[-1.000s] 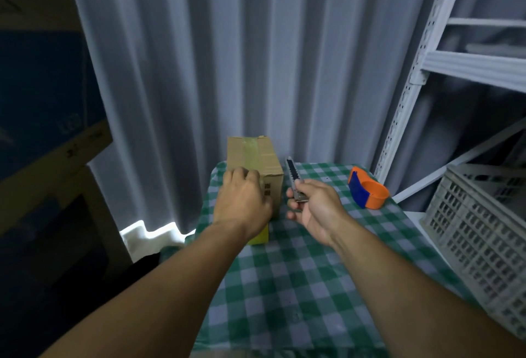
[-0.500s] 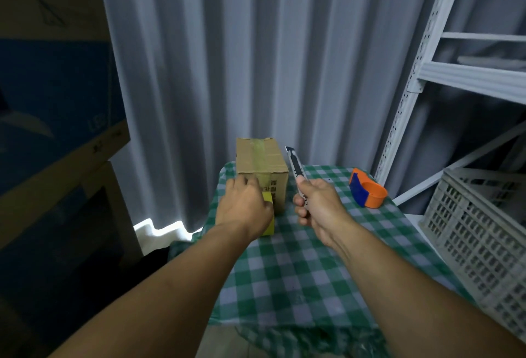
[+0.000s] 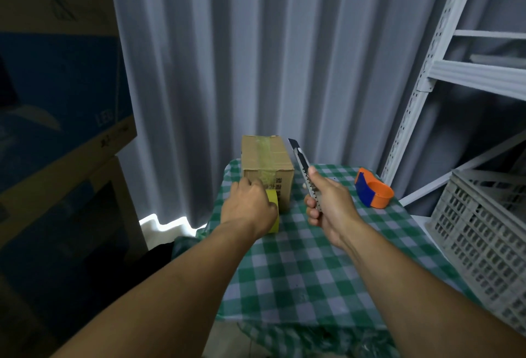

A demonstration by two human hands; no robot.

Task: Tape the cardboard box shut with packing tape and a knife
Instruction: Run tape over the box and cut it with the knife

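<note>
The cardboard box (image 3: 267, 168) stands at the far edge of the checked table (image 3: 307, 266), a strip of clear tape already running along its top seam and down the near face. Since a second ago the view has pulled back and risen, so the box sits lower and further off. Just in front of the box, the left hand (image 3: 248, 206) is wrapped round the yellow tape roll (image 3: 272, 209), now drawn down from the box's face to table level — the strip looks stretched for cutting. Right of the box, the right hand (image 3: 327, 201) grips the knife (image 3: 304, 169), raised from flat to blade-up — the cut seems imminent. Further right lies an orange-and-blue dispenser (image 3: 373, 191).
</note>
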